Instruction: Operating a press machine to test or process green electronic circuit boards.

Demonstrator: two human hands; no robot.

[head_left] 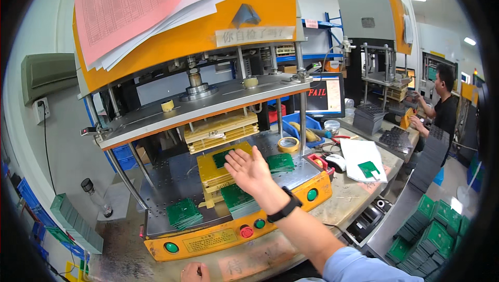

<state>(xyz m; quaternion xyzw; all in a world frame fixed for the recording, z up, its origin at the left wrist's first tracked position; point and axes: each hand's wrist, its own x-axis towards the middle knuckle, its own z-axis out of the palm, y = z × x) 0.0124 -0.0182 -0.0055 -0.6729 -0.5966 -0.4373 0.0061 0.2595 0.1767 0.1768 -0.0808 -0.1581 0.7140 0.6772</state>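
My right hand (pixel 248 170), with a dark watch on its wrist, is held palm up with fingers stretched out and nothing in it. Just behind its fingertips, a green circuit board (pixel 220 158) lies on the yellow test fixture (pixel 208 170) of the press. Below the hand is a stack of green boards (pixel 238 199), partly hidden by it. Another board stack (pixel 280 162) stands to the right, and a fanned stack (pixel 183 213) to the left. Only part of my left hand (pixel 195 272) shows at the lower edge, fingers curled together; whatever they hold is hidden.
Above the fixture hangs the press's upper plate (pixel 208 107) with a cream block (pixel 221 130). Along the press front are green buttons (pixel 312 194) and a red button (pixel 246 231). A tape roll (pixel 288 144), monitor (pixel 325 94) and mouse (pixel 337 164) sit rightward. A co-worker (pixel 442 100) is beyond.
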